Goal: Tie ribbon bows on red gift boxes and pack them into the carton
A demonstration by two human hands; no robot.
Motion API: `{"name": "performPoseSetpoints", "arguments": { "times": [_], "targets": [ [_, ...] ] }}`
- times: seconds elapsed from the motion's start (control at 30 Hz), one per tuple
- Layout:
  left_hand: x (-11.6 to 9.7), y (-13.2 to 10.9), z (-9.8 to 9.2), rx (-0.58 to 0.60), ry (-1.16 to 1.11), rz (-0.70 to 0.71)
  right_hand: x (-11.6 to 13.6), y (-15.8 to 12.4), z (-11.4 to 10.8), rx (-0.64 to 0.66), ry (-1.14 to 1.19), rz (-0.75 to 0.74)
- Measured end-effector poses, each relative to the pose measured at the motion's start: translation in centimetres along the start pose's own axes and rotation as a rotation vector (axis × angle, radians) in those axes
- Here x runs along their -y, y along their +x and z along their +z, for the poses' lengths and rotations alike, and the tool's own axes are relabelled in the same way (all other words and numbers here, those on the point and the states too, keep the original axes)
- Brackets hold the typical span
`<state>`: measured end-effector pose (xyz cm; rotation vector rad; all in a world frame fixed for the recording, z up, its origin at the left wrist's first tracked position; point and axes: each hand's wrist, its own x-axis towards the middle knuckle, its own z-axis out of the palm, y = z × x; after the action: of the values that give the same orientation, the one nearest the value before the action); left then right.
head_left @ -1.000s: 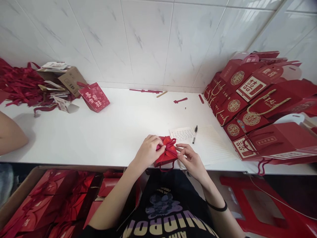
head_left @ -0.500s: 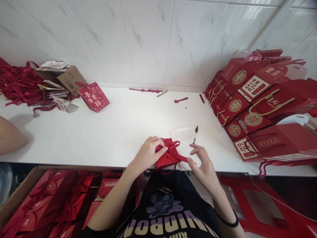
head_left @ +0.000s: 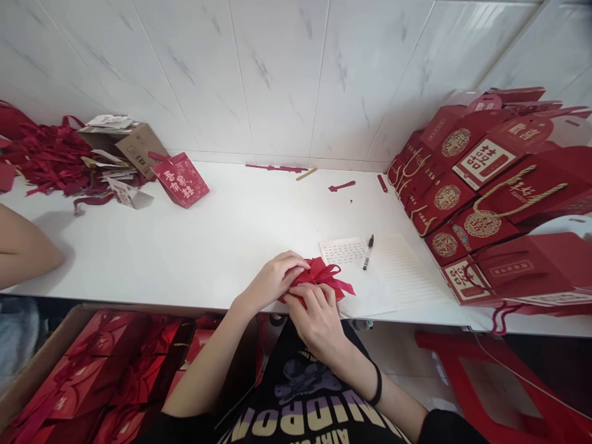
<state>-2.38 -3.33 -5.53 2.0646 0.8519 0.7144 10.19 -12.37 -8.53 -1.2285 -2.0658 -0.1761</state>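
At the front edge of the white table sits a small red gift box (head_left: 316, 266) with a red ribbon (head_left: 342, 285) tied in a bow on its top. My left hand (head_left: 279, 275) is at the box's left side, thumb and fingers pinched together on the ribbon at the bow's left. Over the front of the box lies my right hand (head_left: 318, 314), its fingers curled in towards the same spot as the left fingertips. Both hands cover much of the box, and the ribbon between the fingertips is mostly hidden. One ribbon tail sticks out to the right.
Behind the box lie an open notebook (head_left: 393, 271) and a pen (head_left: 369, 251). Red gift bags (head_left: 490, 203) are stacked at the right. Left are a ribbon pile (head_left: 50, 151), a cardboard box (head_left: 139, 148), a red bag (head_left: 180, 179) and another person's arm (head_left: 25, 250). Below, a carton holds red boxes (head_left: 87, 382).
My right hand has let go of the right ribbon tail and moved left onto the box front, beside my left fingers. My left hand stays at the bow. The view has shifted slightly.
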Motion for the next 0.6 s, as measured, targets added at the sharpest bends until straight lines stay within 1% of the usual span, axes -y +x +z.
{"name": "performPoseSetpoints", "arguments": {
  "times": [0.07,0.13,0.23,0.3,0.43,0.5,0.6],
  "targets": [
    [0.4,0.2,0.3,-0.029,0.046,0.051,-0.4,-0.2,0.2,-0.099,0.046,-0.002],
    [0.7,0.5,0.4,-0.057,0.069,0.064,-0.9,-0.4,0.1,-0.191,0.133,-0.017],
    [0.1,0.6,0.3,-0.093,0.077,0.003,-1.4,-0.7,-0.1,-0.287,0.268,-0.052],
    [-0.9,0.3,0.3,-0.094,0.077,-0.048,-1.8,-1.1,-0.1,-0.319,0.304,-0.073],
    [-2.8,-0.3,1.2,-0.035,0.089,-0.081,-2.0,-1.5,0.0,-0.358,0.308,-0.073],
    [-3.0,-0.3,1.8,-0.052,0.080,-0.097,-2.0,-1.6,0.1,-0.363,0.300,-0.070],
    [-2.4,-0.1,2.5,-0.092,0.039,-0.111,-1.9,-1.4,0.1,-0.359,0.313,-0.061]
  ]
}}
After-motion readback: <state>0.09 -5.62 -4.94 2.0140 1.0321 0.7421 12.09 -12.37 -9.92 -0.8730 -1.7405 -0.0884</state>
